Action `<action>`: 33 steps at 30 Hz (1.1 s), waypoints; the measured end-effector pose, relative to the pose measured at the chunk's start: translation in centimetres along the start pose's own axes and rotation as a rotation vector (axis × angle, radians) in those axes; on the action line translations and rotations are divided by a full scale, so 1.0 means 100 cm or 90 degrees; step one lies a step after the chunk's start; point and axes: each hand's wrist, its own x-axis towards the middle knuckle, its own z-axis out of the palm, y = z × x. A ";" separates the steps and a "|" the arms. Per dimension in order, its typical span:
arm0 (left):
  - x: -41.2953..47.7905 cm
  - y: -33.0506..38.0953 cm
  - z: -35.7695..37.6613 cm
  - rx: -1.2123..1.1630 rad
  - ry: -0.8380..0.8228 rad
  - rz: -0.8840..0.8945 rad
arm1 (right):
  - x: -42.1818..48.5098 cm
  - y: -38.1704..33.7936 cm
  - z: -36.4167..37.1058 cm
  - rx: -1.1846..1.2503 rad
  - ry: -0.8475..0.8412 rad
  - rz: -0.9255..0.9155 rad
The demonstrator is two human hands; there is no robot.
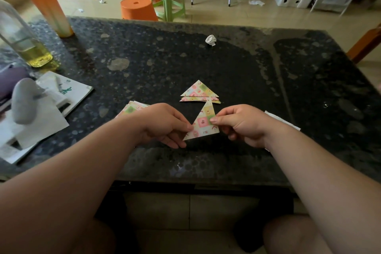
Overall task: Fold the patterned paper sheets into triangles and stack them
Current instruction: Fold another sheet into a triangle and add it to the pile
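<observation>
**Folded triangle held above the dark surface**

Bare knees were seen at the bottom edge, below two forearms reaching over the speckled dark surface [206, 64]. A folded paper triangle [203, 123] was held between both hands: its lower left corner was pinched by the left hand [162, 125], and its right edge was gripped by the thumb and fingers of the right hand [241, 122]. The triangle was printed with pastel squares of pink, yellow and green bearing small motifs, and its apex was pointed away from the person. Just beyond it, a stack of finished triangles [199, 92] in the same pattern was laid flat, their edges slightly offset. A pile of unfolded patterned sheets [132, 108] was partly hidden behind the left hand. A crumpled white paper ball [210, 40] was lying farther back.
</observation>
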 end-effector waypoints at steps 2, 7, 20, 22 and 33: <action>-0.001 0.000 -0.003 -0.017 -0.002 -0.005 | 0.000 0.000 -0.003 0.012 0.005 0.031; 0.003 -0.004 0.001 -0.026 -0.005 0.003 | 0.005 0.001 -0.001 0.010 -0.005 0.052; 0.022 0.009 0.020 -0.392 0.098 -0.035 | 0.012 -0.009 0.008 0.133 -0.065 0.035; 0.021 0.016 0.026 -0.423 0.087 -0.027 | 0.012 -0.012 0.014 0.155 -0.076 0.020; 0.035 0.012 0.000 -0.412 0.229 -0.028 | 0.030 -0.025 0.020 0.031 0.179 -0.038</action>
